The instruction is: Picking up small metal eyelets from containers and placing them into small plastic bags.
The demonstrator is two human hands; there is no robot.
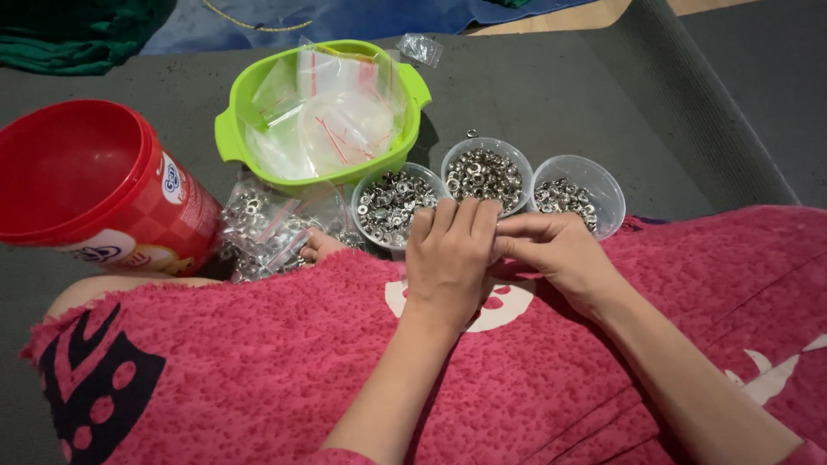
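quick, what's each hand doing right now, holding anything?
Left hand: fingers curled, back to camera; any hold cannot be told.
Right hand: fingertips pinched together against the left; what they pinch is hidden.

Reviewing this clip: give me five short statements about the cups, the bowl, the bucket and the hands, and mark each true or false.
1. Three clear cups of small metal rings stand in a row in front of the hands. True.
2. The green bowl is filled with metal rings. False: it holds clear plastic bags.
3. The red bucket stands upright with a lid on. False: it lies tipped on its side, open, with no lid on it.
4. The left hand and the right hand meet fingertip to fingertip just below the cups. True.
5. The hands rest over a blue blanket. False: the cloth under them is pink.
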